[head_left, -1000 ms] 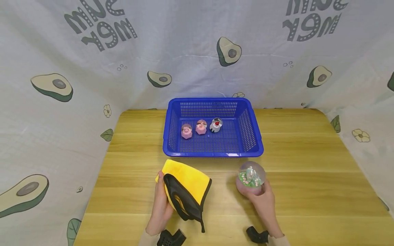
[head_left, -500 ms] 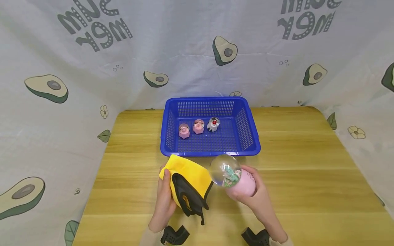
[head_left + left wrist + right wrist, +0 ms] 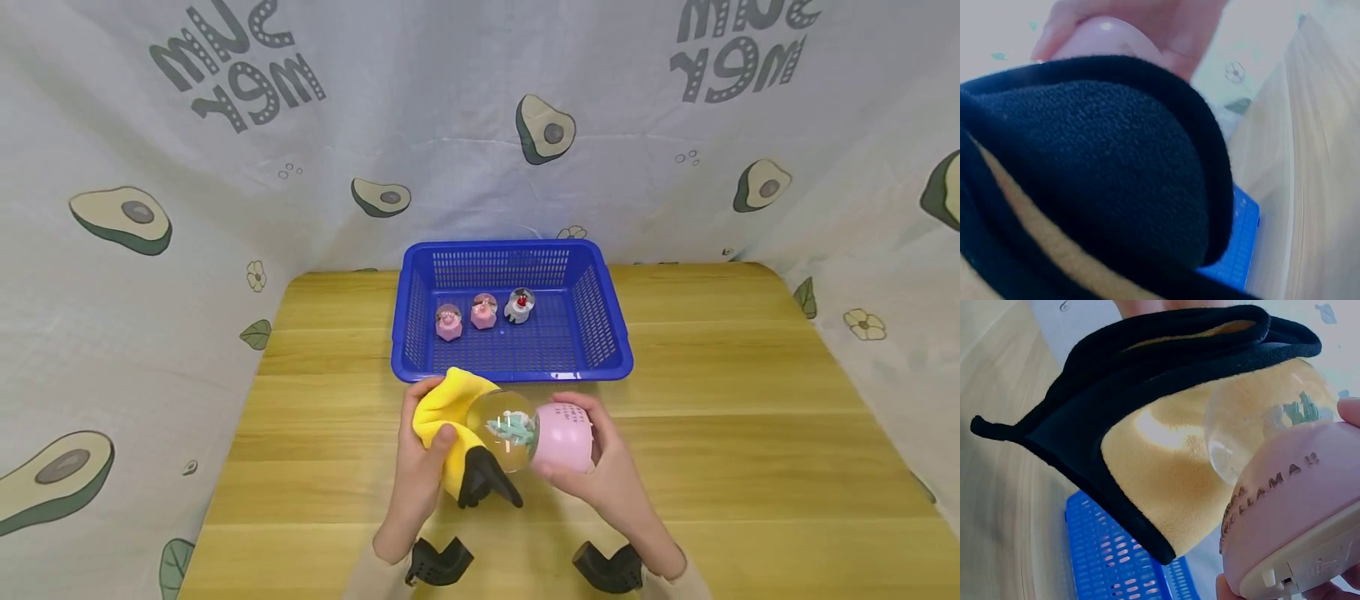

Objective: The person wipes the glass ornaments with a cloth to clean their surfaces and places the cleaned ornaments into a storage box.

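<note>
My left hand grips a yellow cloth with a black edge, the thumb on its near side. In my right hand is a snow globe, held by its pink base and tipped so the clear dome points left. The dome lies against the cloth, with a green cactus figure inside. In the right wrist view the pink base bears raised lettering, and the yellow cloth wraps behind the dome. The black cloth edge covers most of the left wrist view and hides the dome there.
A blue plastic basket stands at the back of the wooden table. Inside it are two small pink globes and a white one with a red piece. A printed curtain hangs behind.
My right hand has brought the snow globe left and turned it from upright onto its side. The left hand has moved slightly right, and the cloth now meets the dome.
</note>
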Available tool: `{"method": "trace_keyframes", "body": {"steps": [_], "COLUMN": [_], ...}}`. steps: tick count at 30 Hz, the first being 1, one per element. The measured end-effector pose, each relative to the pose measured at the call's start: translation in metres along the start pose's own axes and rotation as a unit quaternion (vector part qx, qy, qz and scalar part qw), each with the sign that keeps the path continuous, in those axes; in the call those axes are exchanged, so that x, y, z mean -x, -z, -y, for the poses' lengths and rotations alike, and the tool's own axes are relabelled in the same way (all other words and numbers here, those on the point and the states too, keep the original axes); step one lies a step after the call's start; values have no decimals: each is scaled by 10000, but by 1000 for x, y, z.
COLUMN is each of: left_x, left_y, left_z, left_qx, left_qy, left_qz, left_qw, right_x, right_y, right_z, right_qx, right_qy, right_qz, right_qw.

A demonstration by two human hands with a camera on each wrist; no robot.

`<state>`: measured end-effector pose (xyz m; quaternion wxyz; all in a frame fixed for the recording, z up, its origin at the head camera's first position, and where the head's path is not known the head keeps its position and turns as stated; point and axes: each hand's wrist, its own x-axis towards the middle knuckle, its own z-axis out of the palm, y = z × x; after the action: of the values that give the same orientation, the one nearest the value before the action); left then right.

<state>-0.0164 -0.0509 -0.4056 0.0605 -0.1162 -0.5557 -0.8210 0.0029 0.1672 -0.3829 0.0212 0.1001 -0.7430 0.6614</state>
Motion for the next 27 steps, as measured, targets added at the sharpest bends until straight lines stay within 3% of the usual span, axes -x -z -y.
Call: {"method": "trace_keyframes", "body": {"steps": [5, 9, 12, 16, 19, 22, 27], "left_x": [-3, -5, -6, -9, -11, -11, -9], "left_y": [-3, -2, 2, 10, 13, 12, 9], "left_z": [-1, -4, -8, -14, -17, -16, -6], "left_qx": [-488, -888, -1186, -1346, -1415, -1566, -2074], "left_qy": [-261, -356, -340, -277, -227, -141, -420], "left_qz": [506, 978, 1533, 2428, 2810, 2732, 2114], "left_qw": [9972, 9906, 9805, 9603, 9490, 9490, 9542], "right_x": [-2, -4, -6, -8, -9, -9, -9], "right_y": [-1, -1, 0, 2, 5, 7, 10], "right_z": [0, 0, -1, -1, -2, -3, -1], "right_qx": [55, 62, -57, -470, -883, -1240, -1511], "right_qy": [140, 133, -31, -508, -886, -1245, -1760], "right_qz": [79, 126, 91, -17, 14, 246, 850], "right_qw": [9999, 9998, 9999, 9976, 9921, 9841, 9690]}}
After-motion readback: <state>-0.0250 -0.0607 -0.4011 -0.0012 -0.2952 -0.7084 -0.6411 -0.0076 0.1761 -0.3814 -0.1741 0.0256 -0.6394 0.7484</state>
